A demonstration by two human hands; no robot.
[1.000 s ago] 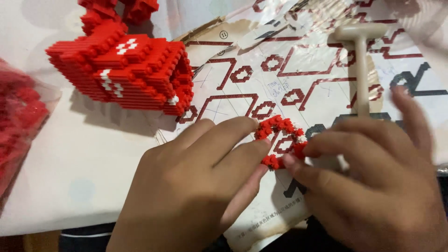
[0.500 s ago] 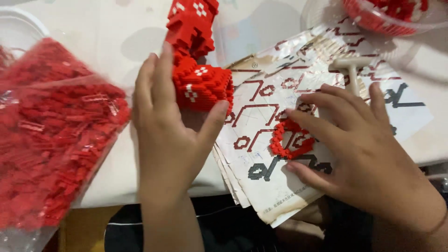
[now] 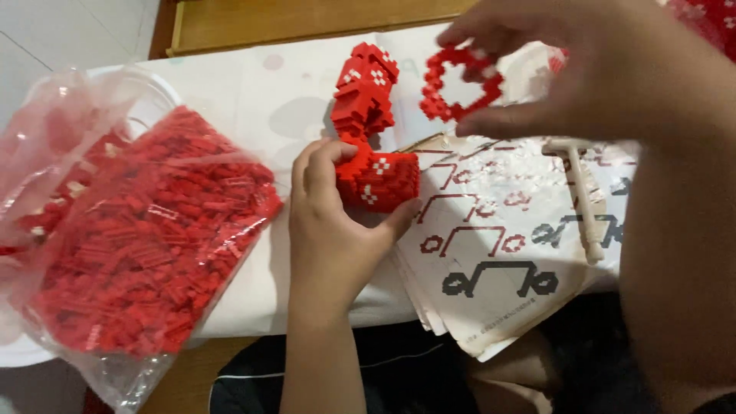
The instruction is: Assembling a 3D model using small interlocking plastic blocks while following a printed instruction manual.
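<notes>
Left hand cups the brick model; right hand pinches the brick ring aloft.

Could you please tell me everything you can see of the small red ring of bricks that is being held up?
The ring of bricks is a small open loop of tiny red building bricks, roughly heart-shaped, with a jagged stepped outline and an empty middle. It looks like plastic. The right hand pinches it between fingers above and thumb below, lifted above the white table, near the top of the red brick model without touching it.
</notes>
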